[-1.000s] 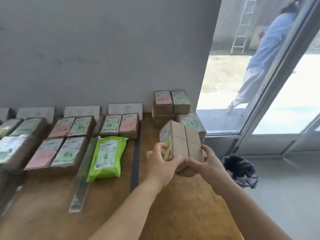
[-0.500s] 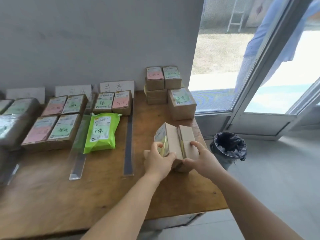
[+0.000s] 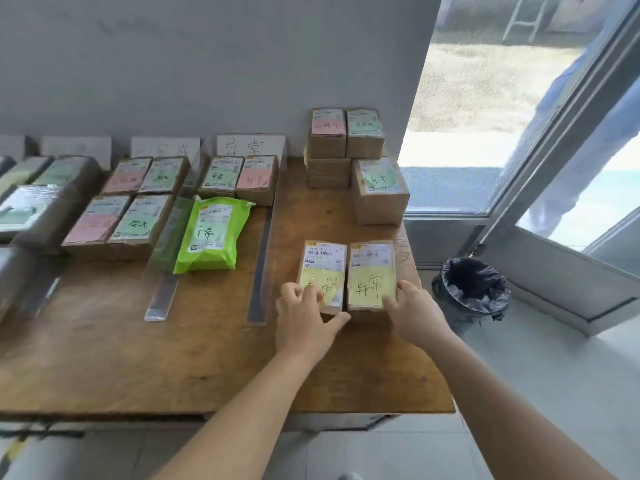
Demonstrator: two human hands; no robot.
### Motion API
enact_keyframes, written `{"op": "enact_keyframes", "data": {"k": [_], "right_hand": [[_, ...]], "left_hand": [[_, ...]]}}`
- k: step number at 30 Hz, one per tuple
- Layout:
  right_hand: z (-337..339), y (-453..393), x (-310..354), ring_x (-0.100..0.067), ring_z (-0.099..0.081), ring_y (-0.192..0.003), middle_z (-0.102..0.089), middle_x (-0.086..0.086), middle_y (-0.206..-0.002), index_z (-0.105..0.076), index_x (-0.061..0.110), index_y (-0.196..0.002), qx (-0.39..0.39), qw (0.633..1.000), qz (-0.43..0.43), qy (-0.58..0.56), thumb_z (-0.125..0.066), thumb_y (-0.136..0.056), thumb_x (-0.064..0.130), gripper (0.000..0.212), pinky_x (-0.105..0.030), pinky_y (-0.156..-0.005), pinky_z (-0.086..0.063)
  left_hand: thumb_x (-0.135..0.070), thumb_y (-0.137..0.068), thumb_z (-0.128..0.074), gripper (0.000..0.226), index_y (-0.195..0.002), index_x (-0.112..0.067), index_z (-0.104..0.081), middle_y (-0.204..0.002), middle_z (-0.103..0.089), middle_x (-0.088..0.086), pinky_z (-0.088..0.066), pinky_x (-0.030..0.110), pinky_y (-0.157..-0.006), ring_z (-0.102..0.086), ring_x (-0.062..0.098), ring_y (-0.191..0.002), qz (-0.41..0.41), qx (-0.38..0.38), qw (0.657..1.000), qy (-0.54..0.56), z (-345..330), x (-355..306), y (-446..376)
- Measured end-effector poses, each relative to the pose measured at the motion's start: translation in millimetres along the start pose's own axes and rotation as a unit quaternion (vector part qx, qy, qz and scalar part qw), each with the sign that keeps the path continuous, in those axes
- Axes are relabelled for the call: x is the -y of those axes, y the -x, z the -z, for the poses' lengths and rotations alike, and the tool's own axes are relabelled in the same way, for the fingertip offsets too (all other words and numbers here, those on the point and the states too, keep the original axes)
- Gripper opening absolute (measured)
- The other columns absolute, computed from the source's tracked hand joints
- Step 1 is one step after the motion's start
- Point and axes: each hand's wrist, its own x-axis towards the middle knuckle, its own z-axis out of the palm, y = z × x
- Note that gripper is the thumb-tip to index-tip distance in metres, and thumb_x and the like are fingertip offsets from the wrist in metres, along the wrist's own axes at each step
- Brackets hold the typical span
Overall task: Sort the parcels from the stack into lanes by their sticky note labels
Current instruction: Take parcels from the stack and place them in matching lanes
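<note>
Two small cardboard parcels with yellow sticky notes lie flat side by side, labels up, on the wooden table (image 3: 207,358) near its right front. My left hand (image 3: 306,318) grips the near end of the left yellow-note parcel (image 3: 322,268), fingers curled on top and thumb along its front edge. My right hand (image 3: 414,311) holds the near right corner of the right yellow-note parcel (image 3: 372,271). Behind them at the back right stands the stack (image 3: 346,147) of parcels, with a larger green-note box (image 3: 379,199) in front of it.
Clear divider strips (image 3: 261,268) (image 3: 166,268) mark lanes to the left, headed by white cards (image 3: 251,145) on the wall. The lanes hold pink- and green-note boxes (image 3: 239,178) and a green pouch (image 3: 211,233). A black-bagged bin (image 3: 471,289) stands right of the table; a person (image 3: 575,133) is outside the glass door.
The two parcels went from held on edge above the table to lying flat with labels up. Both hands came down with them, and the view tilted downward.
</note>
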Motion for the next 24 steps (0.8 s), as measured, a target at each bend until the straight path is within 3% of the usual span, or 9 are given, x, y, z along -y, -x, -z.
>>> {"op": "enact_keyframes", "data": {"k": [4, 7, 9, 11, 17, 22, 24], "right_hand": [[-10.6, 2.2, -2.5, -0.024, -0.057, -0.105, -0.059, -0.009, -0.125, -0.046, 0.012, -0.132, -0.017, 1.000, 0.007, -0.006, -0.048, -0.095, 0.024, 0.039, -0.029, -0.075, -0.044], [-13.8, 2.6, 0.3, -0.022, -0.060, -0.102, -0.061, -0.004, -0.124, -0.044, 0.017, -0.131, -0.012, 0.999, -0.011, -0.028, -0.049, -0.094, 0.030, 0.039, -0.034, -0.078, -0.052], [-14.5, 1.1, 2.9, -0.023, -0.059, -0.102, -0.061, -0.004, -0.122, -0.046, 0.017, -0.126, -0.009, 0.999, -0.029, -0.036, -0.049, -0.095, 0.033, 0.035, -0.041, -0.083, -0.053], [-15.4, 0.3, 4.1, -0.023, -0.059, -0.102, -0.062, -0.005, -0.122, -0.048, 0.015, -0.122, -0.004, 0.998, -0.043, -0.052, -0.049, -0.095, 0.032, 0.032, -0.042, -0.084, -0.053], [-9.8, 6.1, 0.0, -0.017, -0.057, -0.091, -0.062, 0.001, -0.121, -0.049, 0.019, -0.125, -0.008, 0.995, -0.027, -0.091, -0.048, -0.095, 0.026, 0.031, -0.036, -0.073, -0.054], [15.0, 5.2, 8.3, -0.017, -0.058, -0.082, -0.062, 0.003, -0.120, -0.046, 0.023, -0.134, -0.047, 0.985, 0.025, -0.164, -0.049, -0.093, 0.019, 0.041, -0.031, -0.065, -0.049], [26.6, 4.6, 15.9, -0.019, -0.059, -0.084, -0.063, 0.001, -0.119, -0.045, 0.023, -0.136, -0.065, 0.983, 0.045, -0.164, -0.050, -0.092, 0.021, 0.044, -0.035, -0.068, -0.050]], "left_hand": [[-0.041, -0.089, -0.061, 0.022, -0.097, -0.023, -0.052, -0.116, -0.031, -0.005, -0.030, 0.003, -0.061, -0.045, 0.010, -0.110, 0.025, -0.019, 0.996, 0.088, 1.7, 5.9, 2.3], [-0.036, -0.089, -0.062, 0.034, -0.111, -0.019, -0.042, -0.124, -0.036, 0.001, -0.038, 0.007, -0.060, -0.050, 0.014, -0.112, 0.066, -0.019, 0.992, 0.105, 1.4, 10.4, -1.0], [-0.036, -0.089, -0.062, 0.052, -0.129, -0.015, -0.037, -0.134, -0.039, 0.005, -0.045, 0.012, -0.073, -0.047, 0.017, -0.117, 0.100, 0.001, 0.987, 0.124, 1.8, 12.6, -3.4], [-0.039, -0.091, -0.059, 0.063, -0.142, -0.013, -0.031, -0.140, -0.041, 0.004, -0.041, 0.023, -0.090, -0.043, 0.018, -0.124, 0.120, 0.032, 0.983, 0.133, 1.0, 14.5, -5.1], [-0.039, -0.092, -0.056, 0.060, -0.143, -0.018, -0.034, -0.139, -0.045, -0.001, -0.041, 0.033, -0.099, -0.044, 0.017, -0.124, 0.134, 0.047, 0.975, 0.172, 0.4, 15.3, -4.2], [-0.038, -0.089, -0.061, 0.055, -0.137, -0.025, -0.038, -0.132, -0.049, -0.007, -0.041, 0.024, -0.088, -0.042, 0.004, -0.110, 0.106, -0.018, 0.968, 0.225, 8.9, -0.9, -3.4], [-0.039, -0.088, -0.062, 0.052, -0.134, -0.025, -0.040, -0.128, -0.052, -0.009, -0.042, 0.024, -0.088, -0.044, 0.004, -0.109, 0.079, -0.055, 0.969, 0.228, 19.2, -9.8, -5.2]]}}
